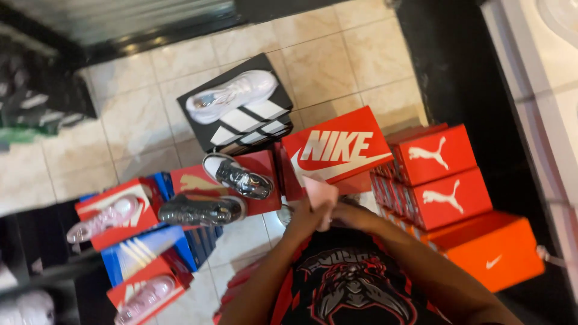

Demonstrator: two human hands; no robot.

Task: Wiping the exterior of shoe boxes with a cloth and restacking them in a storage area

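My left hand [306,218] and my right hand [348,214] meet in front of my chest. Both are closed on a small pink cloth or sheet [319,194] that sticks up between them. Just behind the hands lies a red shoe box [337,147] with a white logo on its lid. To the left, a silver-and-black sneaker [238,177] rests on another red box [260,164], and a dark grey sneaker [201,210] lies beside it. A pale object [285,214] peeks out under my left wrist; I cannot tell what it is.
A white sneaker [232,96] sits on a black box [265,129] on the tiled floor [337,60]. Stacked red boxes [442,180] and an orange box [490,250] stand at the right against a dark counter. Pink sneakers [102,219] lie on red and blue boxes at the left.
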